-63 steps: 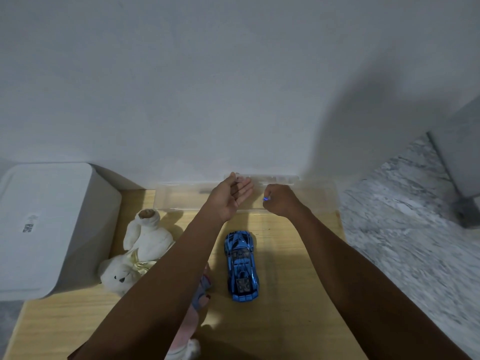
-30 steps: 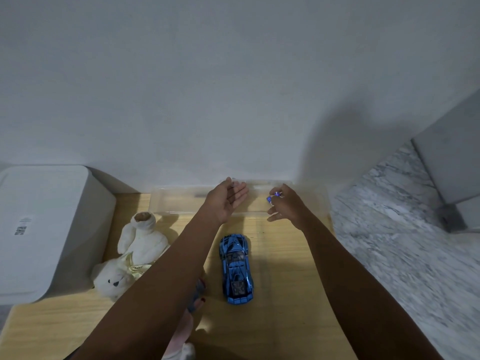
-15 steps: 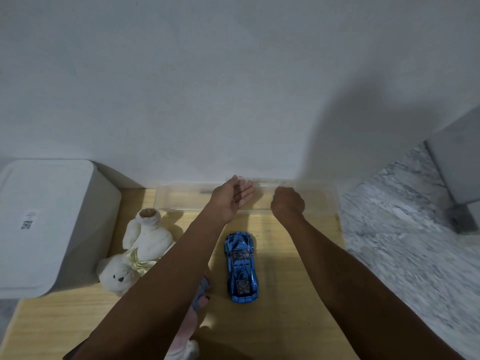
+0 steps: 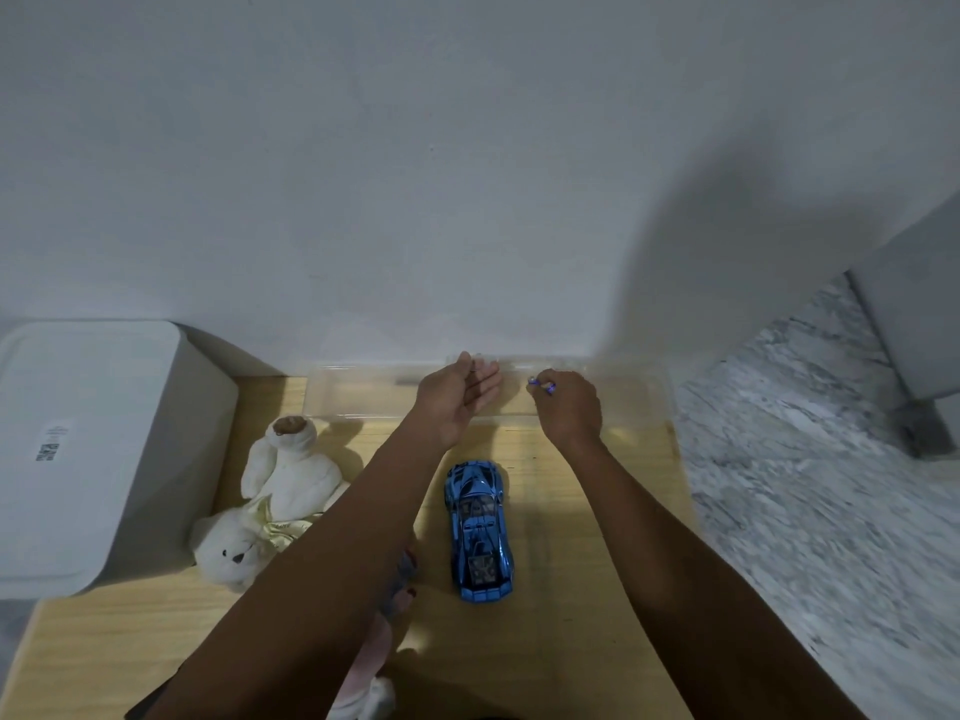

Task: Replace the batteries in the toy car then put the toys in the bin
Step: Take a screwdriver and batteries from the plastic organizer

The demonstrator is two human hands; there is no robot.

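Observation:
A shiny blue toy car (image 4: 480, 530) lies on the wooden table (image 4: 582, 589), nose toward the wall. Beyond it, a clear plastic tray (image 4: 358, 392) runs along the wall. My left hand (image 4: 457, 397) hovers over the tray, palm turned up, fingers relaxed. My right hand (image 4: 569, 407) is beside it over the tray, its fingers curled and pinching a small blue object (image 4: 540, 385) at the fingertips. A white teddy bear (image 4: 270, 506) lies on its back at the left. A doll (image 4: 384, 641) is mostly hidden under my left forearm.
A white lidded bin (image 4: 88, 449) stands at the table's left edge against the wall. A grey marble floor (image 4: 831, 511) lies off the table's right edge, with a grey furniture piece (image 4: 914, 335) at the far right.
My right hand has stayed over the tray; the small blue object shows again at its fingertips after being hidden half a second ago. The left hand keeps its palm-up pose.

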